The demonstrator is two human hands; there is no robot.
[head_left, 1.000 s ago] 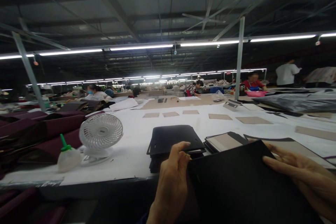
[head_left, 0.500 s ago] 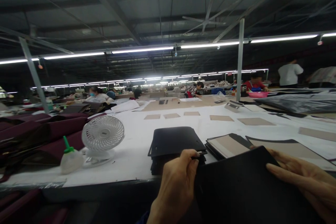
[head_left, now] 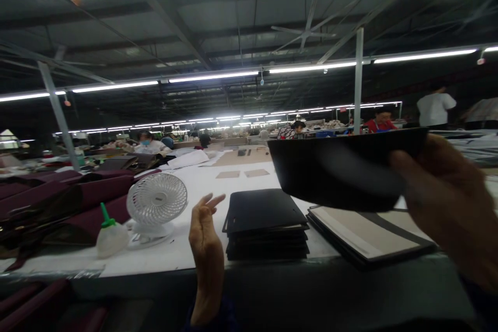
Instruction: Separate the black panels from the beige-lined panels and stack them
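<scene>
My right hand [head_left: 447, 207], at the right edge of the frame, is closed on one end of a black panel [head_left: 338, 171], which hangs in the air at centre right, above the table [head_left: 187, 249]. My left hand [head_left: 206, 228], at lower centre, is upright with its fingers spread and has hold of nothing. Just right of it lies a stack of black pieces [head_left: 264, 218], and beyond that some beige-faced boards [head_left: 365, 228]. At lower left stand a white desk fan [head_left: 155, 202] and a green-nozzled bottle [head_left: 111, 233].
</scene>
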